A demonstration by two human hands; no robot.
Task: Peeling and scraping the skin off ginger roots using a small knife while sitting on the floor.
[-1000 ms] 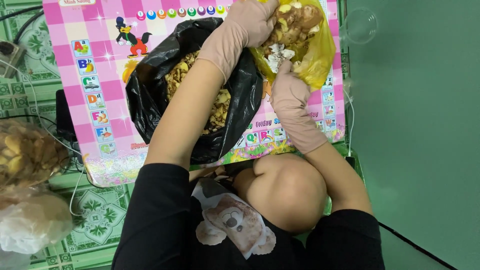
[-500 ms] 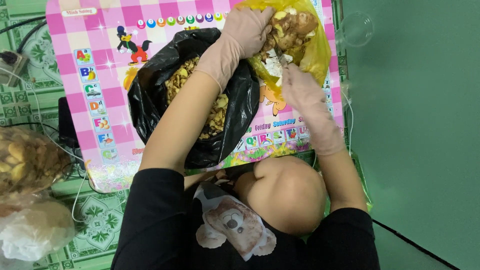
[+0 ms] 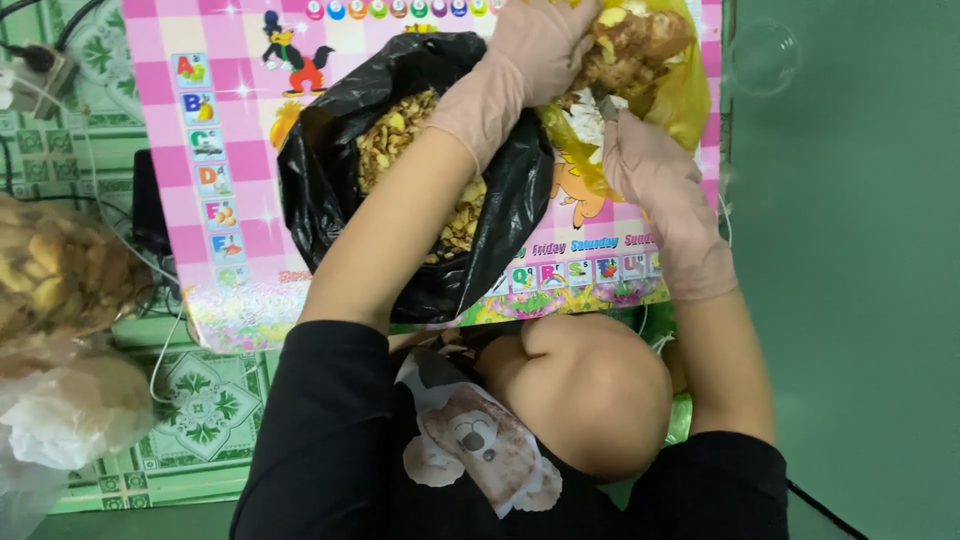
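At the far left a clear bag of pale peeled pieces sits on the green patterned floor, well apart from our hands. Next, the black bag lies open on the pink checked mat, full of brownish peelings. Our left hand, gloved, has shifted up since half a second ago; its fingers are curled tight on the knobbly root over the yellow bag. Our right hand has dropped slightly and holds a small blade, fingers closed, at the root's underside, so we judge peeling continues. The mat's right edge lies just beside the bag; beyond it is bare green floor.
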